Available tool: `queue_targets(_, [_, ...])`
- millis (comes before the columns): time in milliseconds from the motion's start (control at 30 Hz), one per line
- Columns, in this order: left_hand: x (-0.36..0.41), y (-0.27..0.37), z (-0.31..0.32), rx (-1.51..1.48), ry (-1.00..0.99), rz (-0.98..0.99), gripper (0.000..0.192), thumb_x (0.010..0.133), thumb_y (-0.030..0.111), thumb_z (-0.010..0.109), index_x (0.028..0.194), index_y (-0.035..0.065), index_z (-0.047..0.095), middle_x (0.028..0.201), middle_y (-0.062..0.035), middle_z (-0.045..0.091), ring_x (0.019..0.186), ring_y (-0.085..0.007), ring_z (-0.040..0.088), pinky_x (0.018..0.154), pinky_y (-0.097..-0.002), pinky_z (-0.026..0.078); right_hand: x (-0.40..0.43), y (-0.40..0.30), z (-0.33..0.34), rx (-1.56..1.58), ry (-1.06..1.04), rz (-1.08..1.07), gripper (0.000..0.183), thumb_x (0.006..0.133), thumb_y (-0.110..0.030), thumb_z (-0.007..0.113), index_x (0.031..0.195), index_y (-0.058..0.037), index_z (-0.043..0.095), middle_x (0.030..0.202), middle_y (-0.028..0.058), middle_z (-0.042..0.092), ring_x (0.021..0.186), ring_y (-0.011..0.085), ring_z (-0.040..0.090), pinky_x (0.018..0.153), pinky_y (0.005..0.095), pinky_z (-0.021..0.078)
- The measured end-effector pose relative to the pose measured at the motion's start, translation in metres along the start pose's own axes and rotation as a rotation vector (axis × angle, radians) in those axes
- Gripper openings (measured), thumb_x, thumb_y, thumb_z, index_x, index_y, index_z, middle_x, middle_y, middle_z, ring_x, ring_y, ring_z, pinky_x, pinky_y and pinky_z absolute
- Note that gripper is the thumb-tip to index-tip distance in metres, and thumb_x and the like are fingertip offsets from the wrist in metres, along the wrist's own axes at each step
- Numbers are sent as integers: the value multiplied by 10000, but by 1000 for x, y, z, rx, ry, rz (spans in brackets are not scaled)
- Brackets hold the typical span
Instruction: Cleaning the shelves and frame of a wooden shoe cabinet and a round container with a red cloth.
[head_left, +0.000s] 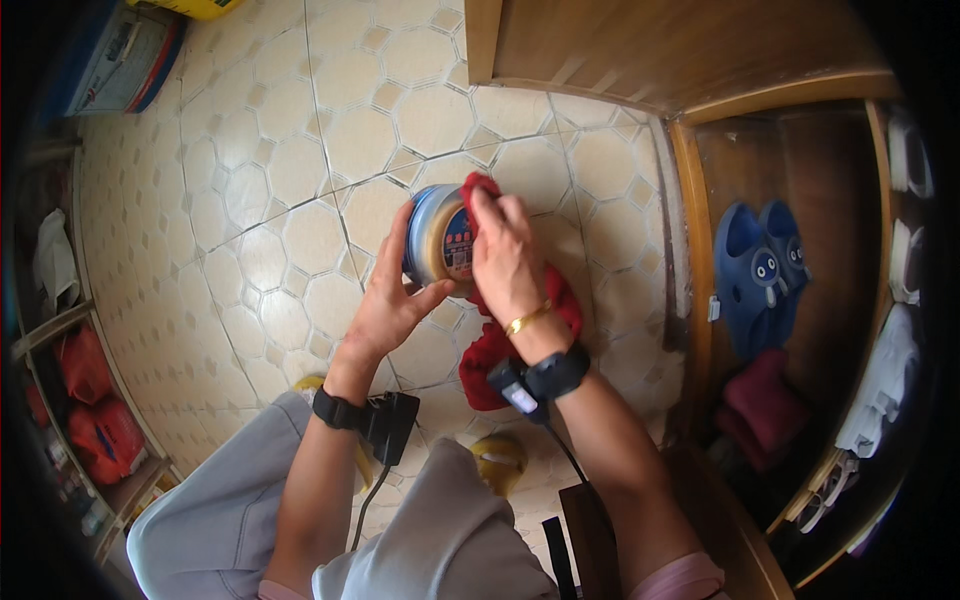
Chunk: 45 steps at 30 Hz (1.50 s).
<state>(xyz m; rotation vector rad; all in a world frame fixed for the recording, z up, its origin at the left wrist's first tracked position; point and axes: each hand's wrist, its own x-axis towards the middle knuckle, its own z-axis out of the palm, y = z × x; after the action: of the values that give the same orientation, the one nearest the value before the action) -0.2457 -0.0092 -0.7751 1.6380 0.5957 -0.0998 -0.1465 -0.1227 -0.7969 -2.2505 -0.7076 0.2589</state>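
My left hand (394, 289) grips a round tub (435, 236) with a clear and blue side, its fingers along the far left and its thumb at the near edge. The tub is tilted so that its end, with a dark printed label (457, 244), faces up and to the right. In my right hand (508, 255) is a red cloth (478, 186), pressed against the right edge of the tub. More of that cloth hangs below the hand. A tan band rings the label. The underside of the tub is hidden.
To the right, an open wooden cabinet (686, 195) holds blue slippers (757, 277) and a dark red cloth (765, 409). Shelves at the left (52, 330) hold red bags (105, 439). A cable (367, 499) runs from each wrist device. My yellow shoe (499, 461) rests on the tiled floor (262, 187).
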Motion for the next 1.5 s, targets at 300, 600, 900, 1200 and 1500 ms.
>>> queue_targets(300, [-3,-2,6,-117,18,35,872,743,10,680,1408,122,126,1350,-138,312,1191,-238,401,867,-342,498,4,16,6,-24,35,139,391,761,3,537,1145,-67,507,971,166,498,904,336,523,767,390,457])
queue_targets(600, [0,-27,-26,-329,94,-260,666,792,322,671,1230,73,235,1172,-128,403,1064,-209,441,879,-341,405,-9,3,19,41,89,-69,424,713,54,554,1123,-52,546,971,132,486,936,306,497,840,386,425])
queue_targets(900, [4,-9,-22,-388,-103,-429,773,777,327,654,1337,2,231,1136,-135,467,1006,-201,474,808,-316,419,-13,8,19,-31,36,-121,419,692,45,573,1097,-64,564,962,121,482,913,303,493,825,391,423])
queue_targets(1200, [6,-15,-21,-280,49,-227,764,740,282,669,1320,-17,274,1187,-174,469,1081,-237,469,900,-317,403,-25,-21,-1,154,-22,-282,381,687,48,549,1046,-77,582,901,109,481,832,277,496,765,369,430])
queue_targets(1500, [6,-4,-13,-9,113,-148,767,731,256,681,1323,-1,266,1170,-200,489,1071,-262,496,903,-336,417,-23,-13,4,-86,52,-168,312,733,-18,550,1028,-115,575,858,95,482,779,279,502,673,382,426])
